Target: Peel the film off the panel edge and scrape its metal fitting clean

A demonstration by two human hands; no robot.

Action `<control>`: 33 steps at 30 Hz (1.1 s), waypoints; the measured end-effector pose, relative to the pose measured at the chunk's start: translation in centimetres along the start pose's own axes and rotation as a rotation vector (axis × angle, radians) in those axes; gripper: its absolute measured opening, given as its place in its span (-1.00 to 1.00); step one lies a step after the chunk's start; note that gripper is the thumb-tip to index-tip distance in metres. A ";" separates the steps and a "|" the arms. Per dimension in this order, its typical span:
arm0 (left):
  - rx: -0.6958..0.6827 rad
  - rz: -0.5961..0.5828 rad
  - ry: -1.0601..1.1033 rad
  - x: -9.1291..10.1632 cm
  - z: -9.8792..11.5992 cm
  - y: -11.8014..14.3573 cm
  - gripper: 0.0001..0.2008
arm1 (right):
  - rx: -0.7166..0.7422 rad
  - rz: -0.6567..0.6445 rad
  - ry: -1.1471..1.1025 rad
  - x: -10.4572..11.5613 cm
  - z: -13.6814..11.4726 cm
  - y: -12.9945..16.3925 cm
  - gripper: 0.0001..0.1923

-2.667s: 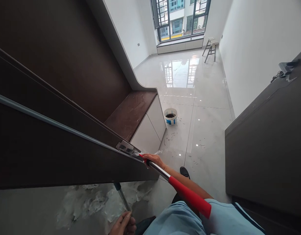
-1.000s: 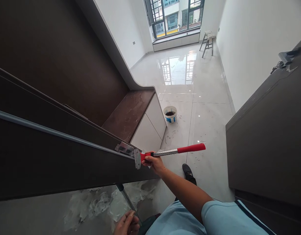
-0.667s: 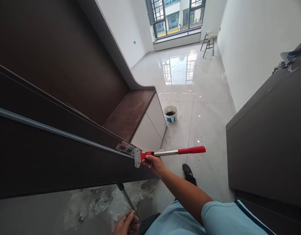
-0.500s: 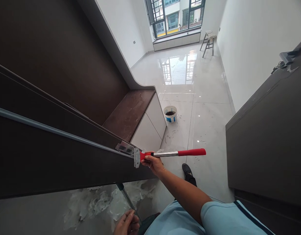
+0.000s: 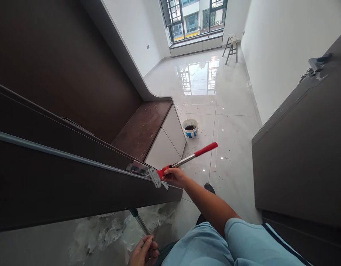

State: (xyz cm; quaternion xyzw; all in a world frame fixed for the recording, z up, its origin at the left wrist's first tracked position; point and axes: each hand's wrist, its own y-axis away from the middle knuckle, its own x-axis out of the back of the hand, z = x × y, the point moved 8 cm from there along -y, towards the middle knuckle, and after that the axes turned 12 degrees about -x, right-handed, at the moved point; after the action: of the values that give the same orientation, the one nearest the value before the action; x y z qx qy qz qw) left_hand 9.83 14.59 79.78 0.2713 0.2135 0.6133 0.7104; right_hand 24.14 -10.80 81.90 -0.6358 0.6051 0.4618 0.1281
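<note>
At the bottom edge, closest to me, my left hand [image 5: 144,253] is curled around the lower part of a thin metal pole [image 5: 139,222]; the fingers wrap it, though the hand is partly cut by the frame. The pole rises up and disappears behind the dark door panel [image 5: 76,188]. Under this panel, on the floor, lies crumpled clear plastic film [image 5: 112,232].

A little further, my right arm in a light blue sleeve [image 5: 253,240] stretches forward. My right hand [image 5: 174,176] is closed tightly on the scraper [image 5: 184,161], gripping it at the red collar just behind the head. The metal blade head [image 5: 155,177] of the scraper is touching the top edge of the dark door panel, just beside a small metal bracket [image 5: 137,168] that is fixed at the end of a long silver rail [image 5: 62,155]. The steel shaft of the scraper points up and to the right, away from the panel, and ends in a red grip over the floor. Below my arm I see the toe of a black shoe [image 5: 209,187].

Beyond this stands a low white cabinet [image 5: 166,142] with a brown top, and near its corner a white bucket [image 5: 190,128] with dark content on the glossy floor tiles [image 5: 231,122]. On the right is a dark cabinet [image 5: 303,147]. Far away are a small stool [image 5: 231,46] by the wall and a large window [image 5: 194,18].
</note>
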 end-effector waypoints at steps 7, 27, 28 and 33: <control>0.079 -0.033 -0.008 -1.4 0.7 0.4 -0.45 | -0.068 -0.053 0.139 0.2 -3.2 -1.2 -0.76; -0.059 0.023 0.009 -0.3 0.0 0.1 -0.43 | 0.234 0.165 -0.151 -0.8 3.2 1.9 -0.66; -0.064 0.026 0.004 -0.2 0.0 0.2 -0.44 | 0.235 0.167 -0.157 -0.8 3.3 1.9 -0.67; -0.066 0.028 -0.004 -0.1 0.5 0.5 -0.50 | 0.235 0.167 -0.206 -1.2 3.8 1.9 -0.66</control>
State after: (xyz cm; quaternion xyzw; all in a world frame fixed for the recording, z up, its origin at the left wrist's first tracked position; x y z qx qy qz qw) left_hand 9.79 14.44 80.47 0.2518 0.1877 0.6293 0.7109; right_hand 21.01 -7.70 81.43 -0.5131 0.6894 0.4597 0.2239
